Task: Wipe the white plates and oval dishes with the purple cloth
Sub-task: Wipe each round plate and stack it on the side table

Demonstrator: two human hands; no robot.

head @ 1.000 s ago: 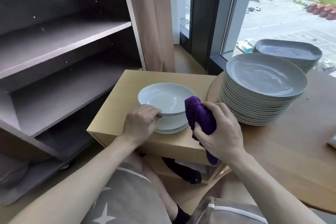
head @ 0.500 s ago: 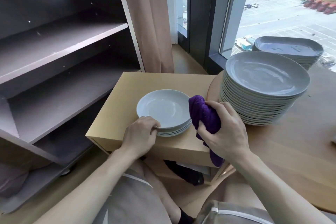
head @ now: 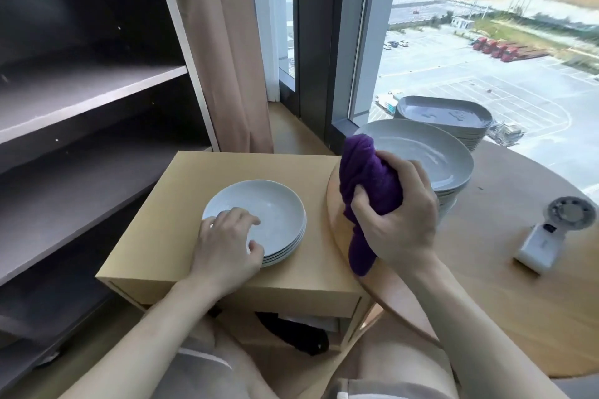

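Free boxtop (head: 181, 204) beside tall plate stack (head: 447, 168)

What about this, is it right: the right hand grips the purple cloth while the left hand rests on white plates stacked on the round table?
Not quite. In the head view, the white plates under the left hand are stacked on the light wooden cabinet, not the round table. The right hand does grip the purple cloth.

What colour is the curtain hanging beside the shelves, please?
A plain, dusty beige-brown with no pattern; the curtain shows best in the head view.
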